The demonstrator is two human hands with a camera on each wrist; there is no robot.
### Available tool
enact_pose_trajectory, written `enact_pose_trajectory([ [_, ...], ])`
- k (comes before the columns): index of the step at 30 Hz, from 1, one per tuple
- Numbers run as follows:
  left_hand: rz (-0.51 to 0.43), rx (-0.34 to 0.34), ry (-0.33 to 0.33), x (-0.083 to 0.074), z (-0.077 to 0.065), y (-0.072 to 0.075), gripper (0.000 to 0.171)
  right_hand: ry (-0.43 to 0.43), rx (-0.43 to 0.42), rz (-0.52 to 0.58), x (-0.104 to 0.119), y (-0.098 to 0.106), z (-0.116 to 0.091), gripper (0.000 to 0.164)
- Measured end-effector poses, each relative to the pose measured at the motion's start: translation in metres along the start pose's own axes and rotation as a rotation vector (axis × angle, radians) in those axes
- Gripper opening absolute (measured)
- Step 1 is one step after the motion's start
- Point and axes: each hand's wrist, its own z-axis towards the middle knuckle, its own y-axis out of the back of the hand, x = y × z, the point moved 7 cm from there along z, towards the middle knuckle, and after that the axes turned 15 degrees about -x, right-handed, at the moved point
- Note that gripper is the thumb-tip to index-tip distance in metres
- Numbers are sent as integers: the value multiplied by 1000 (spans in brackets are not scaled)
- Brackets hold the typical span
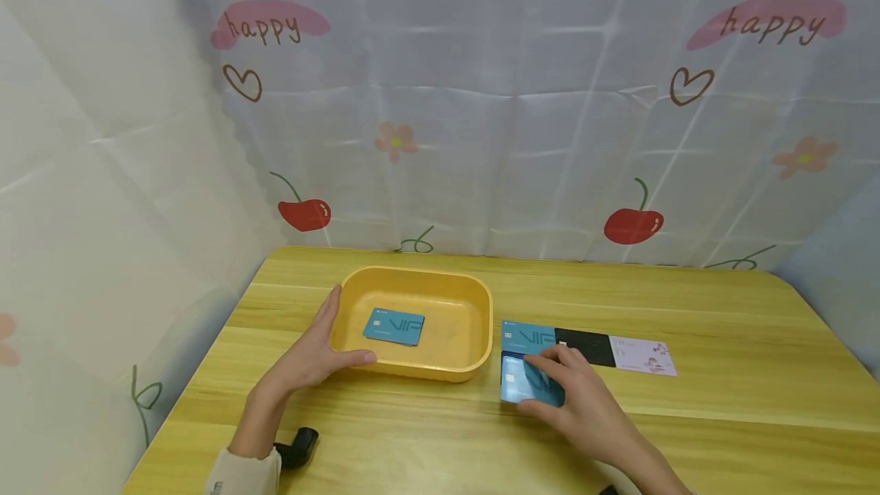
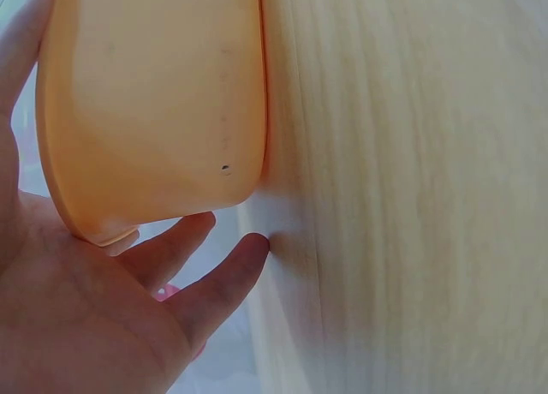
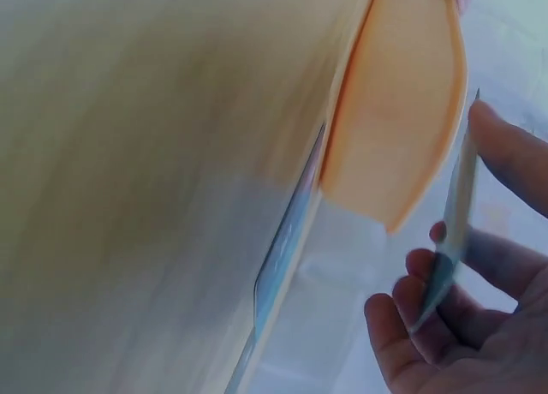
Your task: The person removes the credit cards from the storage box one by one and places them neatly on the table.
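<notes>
At the left end of a yellow plastic basin (image 1: pixel 412 367), my left hand (image 1: pixel 305 357) grips the corner, thumb over the front rim and fingers along the outer side. A blue VIP card (image 1: pixel 393 326) lies on the basin's floor, with another card's edge just showing under it. My right hand (image 1: pixel 584 403) pinches a blue card (image 3: pixel 461 197) between thumb and fingers, raised off the table. Beneath it in the head view, a dark blue edge peeks out. Just behind lie a blue VIP card (image 1: pixel 526 335), a black card (image 1: pixel 590 347) and a white floral card (image 1: pixel 642 355) in a row.
The wooden table (image 1: pixel 426 441) runs back to a hanging sheet (image 1: pixel 481 136) printed with cherries, hearts and flowers. Another sheet covers the left side. A black strap piece (image 1: pixel 300 449) shows beside the left sleeve (image 1: pixel 244 472).
</notes>
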Motion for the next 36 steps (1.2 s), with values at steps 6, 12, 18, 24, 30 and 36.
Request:
enact_pose_trajectory([
  [6, 0, 0, -2, -1, 0, -1, 123, -2, 61, -36, -12, 9, -5, 54],
  [12, 11, -1, 4, 2, 0, 0, 123, -14, 105, -56, -23, 13, -7, 58],
  [18, 3, -1, -4, 3, -1, 1, 123, -9, 95, -86, -32, 18, -6, 58],
  [24, 8, -4, -5, 2, 0, 0, 123, -9, 128, -140, -41, 21, -7, 58],
  [30, 11, -1, -3, 1, 0, -1, 124, -3, 193, -141, -49, 21, -8, 58],
  [36, 9, 1, -1, 1, 0, 0, 124, 13, 193, -153, -55, 24, -9, 56],
])
